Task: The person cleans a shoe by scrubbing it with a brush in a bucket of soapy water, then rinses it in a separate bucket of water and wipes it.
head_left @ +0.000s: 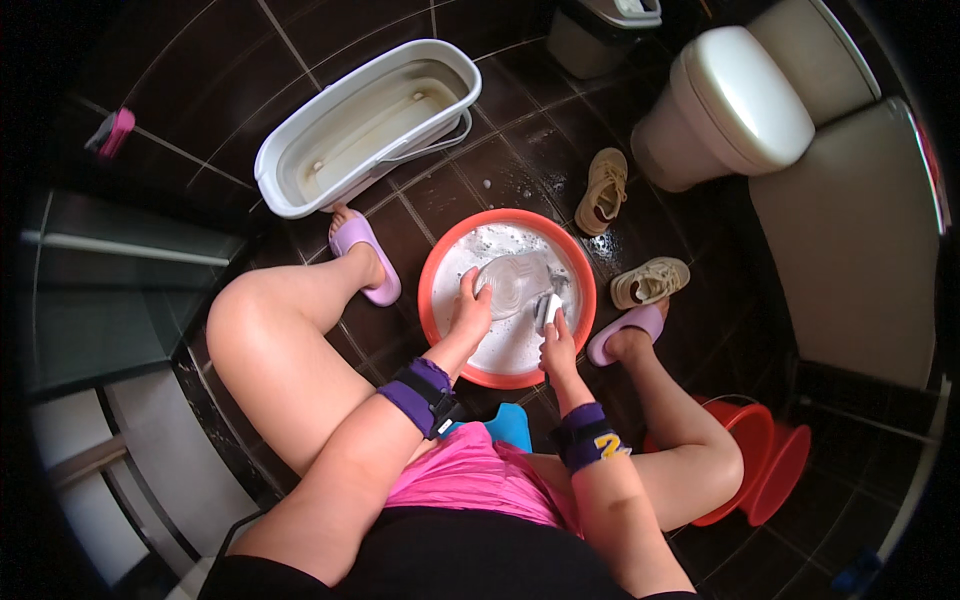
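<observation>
Your L hand (468, 308) is clasped on the near-left end of the pale ridged piece (515, 283) — looks like a shoe sole — lying in the suds (490, 350) inside the orange basin (430, 305). Your R hand (557, 347) is closed round a small white-and-grey brush (548, 310), right by the piece's near-right edge. Hands are apart; can't tell if the bristles touch.

Risks: foam prob makes the piece slick, so a hard push w/ the brush could shoot it out of your L grip. Lean on one side of the basin and it could slop; the far tiles (530, 165) look wet, so your footing might slip too.

Edges: both forearms cross the near rim. R slipper (645, 320) is just beside the basin, near sneaker (645, 283) next to it, far sneaker (604, 185) off the far-right rim. More room far-left: dark tile shows between basin, L slipper (352, 236) & long white tub (268, 180). Red buckets (778, 470) sit outside your R knee — mind that elbow.
</observation>
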Demonstrator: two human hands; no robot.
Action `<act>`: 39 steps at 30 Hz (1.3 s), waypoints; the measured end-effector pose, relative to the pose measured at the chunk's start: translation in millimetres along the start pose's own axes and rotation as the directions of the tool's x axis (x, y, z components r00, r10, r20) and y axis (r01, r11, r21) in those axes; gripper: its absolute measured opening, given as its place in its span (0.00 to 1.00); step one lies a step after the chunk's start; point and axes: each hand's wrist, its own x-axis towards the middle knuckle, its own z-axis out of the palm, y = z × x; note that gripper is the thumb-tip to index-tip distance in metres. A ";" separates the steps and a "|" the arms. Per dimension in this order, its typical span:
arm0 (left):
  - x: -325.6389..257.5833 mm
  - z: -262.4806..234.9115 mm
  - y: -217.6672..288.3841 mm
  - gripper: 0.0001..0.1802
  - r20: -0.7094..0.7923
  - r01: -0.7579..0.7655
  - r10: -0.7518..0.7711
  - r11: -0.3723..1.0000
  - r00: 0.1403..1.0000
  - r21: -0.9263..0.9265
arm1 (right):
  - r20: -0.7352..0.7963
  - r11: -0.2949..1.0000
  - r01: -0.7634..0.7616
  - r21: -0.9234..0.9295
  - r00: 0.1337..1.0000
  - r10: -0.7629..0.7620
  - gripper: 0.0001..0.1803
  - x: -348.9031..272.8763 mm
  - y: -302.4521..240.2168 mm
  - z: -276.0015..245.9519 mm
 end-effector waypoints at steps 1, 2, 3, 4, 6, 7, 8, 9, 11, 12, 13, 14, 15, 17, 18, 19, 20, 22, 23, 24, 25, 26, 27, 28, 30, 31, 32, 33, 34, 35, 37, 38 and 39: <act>13.4 -18.2 -25.9 0.26 -0.074 -0.132 0.136 0.989 0.988 0.062 | 0.013 0.997 0.075 -0.019 0.997 -0.074 0.29 -15.7 -8.9 23.8; 19.9 -30.9 -45.9 0.26 -0.125 -0.249 0.266 0.959 0.956 0.137 | 0.050 0.988 0.152 -0.001 0.987 -0.152 0.28 -29.3 -5.5 44.6; 13.0 -41.8 -53.4 0.26 -0.126 -0.241 0.256 0.963 0.958 0.119 | 0.097 0.986 0.165 0.020 0.981 -0.166 0.29 -50.8 -9.1 67.6; -1.1 -49.3 -51.2 0.26 -0.060 -0.161 0.159 0.987 0.985 -0.013 | 0.163 0.989 0.146 -0.033 0.977 -0.139 0.29 -72.7 -17.3 84.0; -24.6 -61.1 -39.5 0.26 0.030 -0.031 0.036 0.989 0.999 -0.146 | 0.206 0.972 0.205 -0.114 0.962 -0.179 0.29 -85.6 -18.0 108.4; -18.5 -65.0 -49.2 0.26 0.029 -0.034 0.040 0.985 0.999 -0.171 | 0.180 0.954 0.265 -0.142 0.954 -0.239 0.29 -82.6 -13.5 117.3; -8.7 -74.5 -65.5 0.26 -0.021 -0.132 0.132 0.990 0.991 -0.041 | 0.118 0.981 0.158 -0.111 0.982 -0.145 0.30 -79.6 -15.8 127.2; -7.4 -90.8 -77.8 0.26 -0.057 -0.211 0.217 0.972 0.974 0.104 | 0.054 0.997 0.039 -0.068 0.998 -0.036 0.31 -79.7 -13.5 142.8; -19.3 -107.8 -93.9 0.26 -0.146 -0.314 0.373 0.895 0.916 0.317 | -0.018 0.991 -0.001 -0.134 1.000 -0.001 0.41 -81.2 -0.3 161.1; -29.7 -109.2 -88.4 0.26 -0.086 -0.310 0.365 0.874 0.927 0.373 | -0.032 0.982 0.006 -0.188 0.999 -0.012 0.42 -77.9 3.7 159.2; -38.9 -109.7 -83.0 0.27 -0.025 -0.309 0.354 0.848 0.935 0.431 | -0.046 0.971 0.011 -0.238 0.999 -0.023 0.43 -74.8 7.3 155.9; -45.5 -113.1 -89.6 0.27 -0.033 -0.345 0.401 0.824 0.915 0.449 | 0.027 0.990 -0.011 -0.142 1.000 0.015 0.44 -76.8 5.8 160.2; -52.5 -117.2 -96.8 0.27 -0.049 -0.341 0.402 0.830 0.914 0.440 | 0.102 0.998 -0.042 -0.046 0.994 0.046 0.45 -77.7 3.0 163.7; -65.7 -123.3 -108.0 0.27 0.017 -0.493 0.639 0.576 0.769 0.652 | 0.215 0.918 -0.382 0.111 0.911 0.353 0.38 -87.1 -9.7 165.9; -92.9 -129.9 -86.2 0.27 0.168 -0.476 0.504 0.581 0.848 0.661 | 0.275 0.847 -0.485 0.218 0.863 0.424 0.36 -84.7 -2.8 153.7; -93.8 -123.4 -91.6 0.27 0.188 -0.490 0.501 0.582 0.845 0.649 | 0.341 0.752 -0.578 0.317 0.809 0.478 0.35 -83.2 5.5 142.6; -96.7 -131.3 -97.8 0.27 0.249 -0.534 0.536 0.480 0.807 0.696 | 0.348 0.741 -0.558 0.373 0.825 0.445 0.29 -89.7 11.7 149.2; -98.9 -142.8 -107.1 0.30 0.341 -0.575 0.531 0.372 0.775 0.729 | 0.341 0.736 -0.529 0.422 0.845 0.412 0.26 -99.4 23.4 161.6; -96.0 -151.8 -108.5 0.30 0.337 -0.574 0.534 0.375 0.775 0.728 | 0.325 0.724 -0.497 0.478 0.866 0.379 0.23 -104.6 26.7 165.6; -90.8 -163.4 -109.7 0.30 0.397 -0.641 0.542 0.394 0.741 0.659 | 0.291 0.722 -0.503 0.475 0.864 0.410 0.18 -110.4 29.8 166.7; -84.7 -170.9 -109.0 0.31 0.455 -0.701 0.550 0.411 0.701 0.583 | 0.238 0.721 -0.495 0.485 0.868 0.435 0.17 -115.8 33.0 167.1; -89.5 -171.8 -91.3 0.29 0.429 -0.619 0.446 0.565 0.786 0.546 | 0.197 0.787 -0.406 0.465 0.914 0.355 0.17 -115.0 45.1 155.2; -90.0 -179.2 -81.5 0.26 0.397 -0.575 0.419 0.655 0.817 0.490 | 0.178 0.844 -0.325 0.426 0.945 0.274 0.17 -119.0 49.5 157.0; -75.0 -176.1 -88.0 0.26 0.318 -0.536 0.434 0.727 0.843 0.430 | 0.114 0.937 -0.184 0.298 0.981 0.156 0.20 -124.5 54.6 155.6; -50.4 -181.2 -96.6 0.27 0.133 -0.508 0.495 0.787 0.859 0.351 | 0.054 0.990 -0.013 0.142 0.999 0.006 0.31 -126.6 54.0 165.4; -31.2 -181.3 -108.3 0.31 0.049 -0.523 0.539 0.786 0.841 0.328 | 0.024 0.999 0.022 0.049 0.999 -0.023 0.38 -126.7 54.4 167.9; -11.5 -185.9 -123.8 0.31 0.021 -0.513 0.528 0.813 0.849 0.275 | 0.039 0.999 0.018 0.040 0.999 -0.020 0.38 -127.6 59.8 177.9; 1.9 -191.4 -131.5 0.32 0.002 -0.506 0.518 0.834 0.855 0.222 | 0.010 0.977 0.215 0.008 0.976 -0.215 0.45 -128.2 67.4 188.9; 13.3 -196.7 -140.1 0.30 0.006 -0.498 0.499 0.863 0.867 0.081 | -0.008 0.915 0.403 -0.026 0.915 -0.403 0.53 -128.1 73.3 198.6; 21.6 -202.5 -139.9 0.30 0.003 -0.490 0.492 0.868 0.871 0.081 | -0.004 0.918 0.396 -0.027 0.918 -0.397 0.53 -129.5 73.5 202.3; 35.5 -217.9 -140.1 0.35 0.266 -0.383 0.407 0.913 0.874 -0.141 | 0.131 0.933 0.357 0.037 0.924 -0.359 0.59 -132.6 72.0 209.9; 18.3 -199.2 -118.0 0.31 0.283 -0.358 0.385 0.923 0.879 -0.144 | 0.096 0.906 0.423 -0.025 0.903 -0.419 0.59 -127.5 76.4 189.5; 12.6 -196.3 -111.6 0.31 0.290 -0.355 0.383 0.924 0.877 -0.144 | 0.089 0.907 0.420 -0.026 0.905 -0.417 0.59 -126.0 77.5 185.6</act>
